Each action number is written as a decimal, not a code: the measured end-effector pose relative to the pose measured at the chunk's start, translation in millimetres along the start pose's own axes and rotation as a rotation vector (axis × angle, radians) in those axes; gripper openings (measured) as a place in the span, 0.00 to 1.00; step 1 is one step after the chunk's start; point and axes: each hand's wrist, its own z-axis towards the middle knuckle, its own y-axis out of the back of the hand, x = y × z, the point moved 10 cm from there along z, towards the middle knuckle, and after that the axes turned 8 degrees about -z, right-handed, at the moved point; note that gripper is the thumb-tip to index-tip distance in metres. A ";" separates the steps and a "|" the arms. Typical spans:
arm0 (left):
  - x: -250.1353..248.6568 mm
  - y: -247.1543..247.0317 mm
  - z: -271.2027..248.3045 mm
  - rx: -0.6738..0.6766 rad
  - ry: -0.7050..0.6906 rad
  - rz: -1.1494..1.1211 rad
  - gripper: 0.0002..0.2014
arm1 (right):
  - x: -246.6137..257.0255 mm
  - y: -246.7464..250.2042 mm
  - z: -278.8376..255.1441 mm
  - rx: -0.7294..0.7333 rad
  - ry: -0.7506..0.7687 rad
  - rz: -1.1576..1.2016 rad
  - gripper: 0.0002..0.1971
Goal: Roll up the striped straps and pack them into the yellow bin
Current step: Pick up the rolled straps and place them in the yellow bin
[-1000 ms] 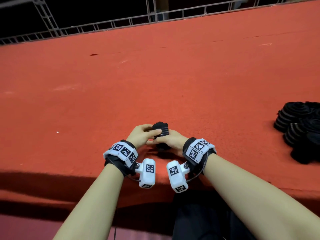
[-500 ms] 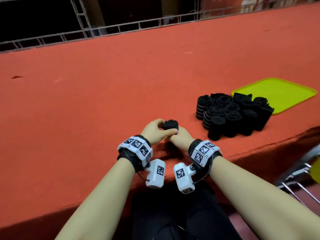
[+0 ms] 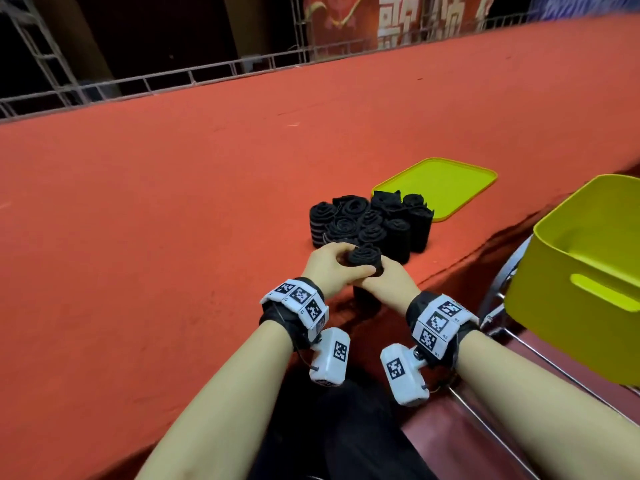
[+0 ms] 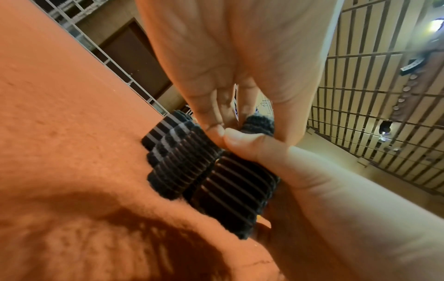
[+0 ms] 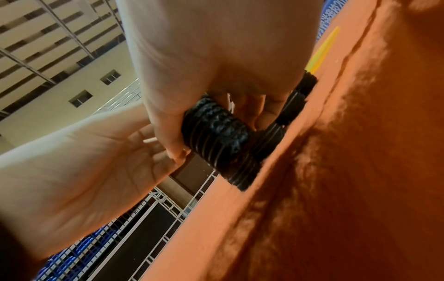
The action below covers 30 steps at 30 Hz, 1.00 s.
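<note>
Both hands hold one rolled black strap with thin pale stripes [image 3: 364,258] just above the red table, right in front of the pile of rolled straps [image 3: 370,221]. My left hand [image 3: 346,262] curls round its left side and top; my right hand [image 3: 379,279] grips it from the right. In the left wrist view the roll [image 4: 235,199] stands on end beside a neighbouring roll [image 4: 180,157]. The right wrist view shows the roll [image 5: 216,140] under my right fingers. The yellow bin [image 3: 554,233] sits off the table's right end; its inside is mostly out of view.
A flat yellow lid [image 3: 446,181] lies on the red table [image 3: 173,237] behind the pile. The bin rests on a metal frame [image 3: 502,271] beside the table's edge. A metal railing [image 3: 207,74] runs along the far side.
Both hands have carried the roll to the right, up to the pile. The view has swung right, bringing the pile, the yellow lid and then the yellow bin into sight.
</note>
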 end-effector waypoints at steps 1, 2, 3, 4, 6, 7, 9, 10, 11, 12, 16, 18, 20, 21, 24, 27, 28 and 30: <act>-3.5 -3.7 0.9 0.005 -0.013 -0.009 0.18 | -4.4 4.2 1.6 -0.014 0.000 -0.039 0.13; -6.3 -7.4 1.7 0.012 -0.020 -0.012 0.18 | -10.1 8.3 4.5 -0.039 0.007 -0.066 0.14; -9.0 -10.9 3.0 0.021 -0.032 -0.016 0.18 | -15.0 11.9 6.5 -0.063 0.008 -0.076 0.18; -11.7 -14.5 4.2 0.033 -0.041 -0.012 0.19 | -14.3 18.2 5.0 -0.094 0.009 -0.078 0.21; -17.2 -19.3 6.7 0.050 -0.061 -0.017 0.21 | -11.7 30.5 0.7 -0.142 0.013 -0.068 0.21; -19.3 -17.3 8.8 0.030 -0.068 -0.030 0.21 | -14.0 34.1 1.1 -0.152 0.011 -0.062 0.18; -17.7 -2.7 15.9 -0.086 -0.081 -0.056 0.17 | -18.8 38.3 5.0 -0.181 0.049 -0.091 0.17; -12.5 7.0 20.4 -0.158 -0.087 -0.048 0.13 | -23.2 37.0 8.3 -0.200 0.063 -0.108 0.17; -6.3 15.8 25.3 -0.217 -0.099 -0.026 0.10 | -28.6 34.1 11.4 -0.215 0.064 -0.123 0.18; 2.3 21.6 31.6 -0.251 -0.108 0.002 0.07 | -34.1 30.7 14.8 -0.228 0.069 -0.143 0.19; 22.2 20.3 51.1 -0.222 -0.211 0.084 0.05 | -38.9 17.4 28.8 -0.204 0.146 -0.186 0.21; 24.4 15.2 56.1 -0.203 -0.235 0.057 0.04 | -37.6 17.4 34.2 -0.169 0.189 -0.226 0.21; 23.4 9.5 55.0 -0.181 -0.227 0.027 0.03 | -36.4 23.0 31.8 -0.138 0.195 -0.252 0.23; 23.0 6.5 53.1 -0.163 -0.215 0.013 0.03 | -35.9 24.8 28.2 -0.117 0.194 -0.270 0.24; 25.6 2.7 49.9 -0.141 -0.137 -0.012 0.04 | -32.9 26.3 21.9 -0.046 0.145 -0.324 0.25; 26.9 2.1 47.5 -0.119 0.011 -0.002 0.10 | -35.0 30.9 23.4 -0.014 0.007 -0.286 0.25; 27.6 -0.1 45.6 -0.086 0.071 0.027 0.15 | -33.9 31.8 23.3 -0.004 -0.037 -0.262 0.24; 27.9 -5.6 43.1 0.019 0.172 0.114 0.25 | -28.2 33.1 21.3 0.026 -0.108 -0.235 0.22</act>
